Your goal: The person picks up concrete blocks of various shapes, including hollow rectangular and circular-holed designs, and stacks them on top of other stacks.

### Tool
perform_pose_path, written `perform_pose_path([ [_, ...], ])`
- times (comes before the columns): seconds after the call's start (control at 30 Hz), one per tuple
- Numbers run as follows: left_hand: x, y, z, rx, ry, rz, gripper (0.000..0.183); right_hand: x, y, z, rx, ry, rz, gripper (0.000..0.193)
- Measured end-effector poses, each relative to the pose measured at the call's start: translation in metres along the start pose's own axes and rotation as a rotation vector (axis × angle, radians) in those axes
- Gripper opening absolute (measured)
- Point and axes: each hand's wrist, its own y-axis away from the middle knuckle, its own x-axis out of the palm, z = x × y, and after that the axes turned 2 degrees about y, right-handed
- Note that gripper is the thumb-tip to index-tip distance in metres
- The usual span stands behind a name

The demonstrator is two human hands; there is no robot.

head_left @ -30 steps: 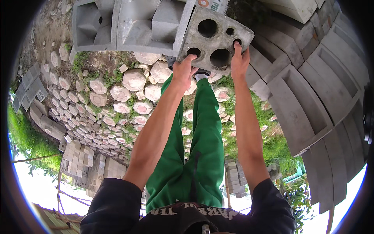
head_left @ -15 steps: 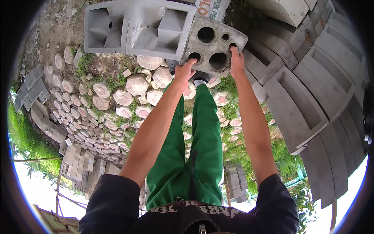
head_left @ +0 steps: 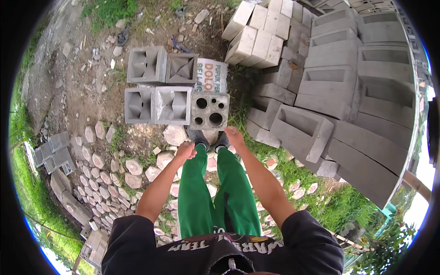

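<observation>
Head view shows the grey concrete block with round holes (head_left: pixel 208 112) resting low down, just ahead of both hands. The right hand (head_left: pixel 234 136) is by the block's near right corner, with its fingers bent; I cannot tell if it touches. The left hand (head_left: pixel 185 151) is a bit lower and apart from the block. Its fingers look curled and nothing shows in them, but I cannot tell how tightly they are pressed together. The block sits flat with its holes facing up, maybe so it will not tip, and the holes look like handy places for fingers. Four grey blocks with pointy hollows (head_left: pixel 173 105) are ahead of the left hand and to its left. The nearest one is right up beside the round-hole block, perhaps to make a neat row. A printed sack (head_left: pixel 211 75) lies past the block, straight ahead of the right hand. The dark shoes (head_left: pixel 197 136) are close to the hands, so toes could get bumped. Big hollow grey blocks (head_left: pixel 300 130) are piled to the right of the right hand and leave less room there. Pale blocks (head_left: pixel 256 45) are stacked farther ahead of it. Bumpy six-sided paving stones (head_left: pixel 133 167) spread out left of the left hand, and could trip someone.
</observation>
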Motion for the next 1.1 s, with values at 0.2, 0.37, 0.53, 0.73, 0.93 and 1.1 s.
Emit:
perform_pose_path([
  [0.2, 0.053, 0.093, -0.012, 0.251, -0.128, 0.149, 0.06, -0.101, 0.119, -0.007, -0.051, -0.433, -0.104, 0.037],
  [0.37, 0.129, 0.148, -0.077, 0.377, -0.015, 0.276, 0.065, -0.188, 0.208, 0.015, -0.132, -0.244, -0.384, 0.054],
  [0.53, 0.186, 0.198, -0.136, 0.527, -0.174, 0.522, 0.054, -0.178, 0.248, 0.05, -0.239, -0.433, -0.596, 0.048],
  [0.73, 0.189, 0.214, -0.15, 0.606, -0.474, 0.762, 0.043, -0.132, 0.332, 0.054, -0.214, -0.489, -0.811, 0.034],
  [0.93, 0.201, 0.253, -0.12, 0.465, -0.702, 0.899, 0.029, -0.087, 0.416, 0.012, -0.099, -0.731, -1.058, 0.02],
  [1.1, 0.231, 0.284, -0.081, 0.398, -0.929, 1.069, 0.03, -0.043, 0.475, -0.036, 0.094, -0.906, -1.361, 0.022],
])
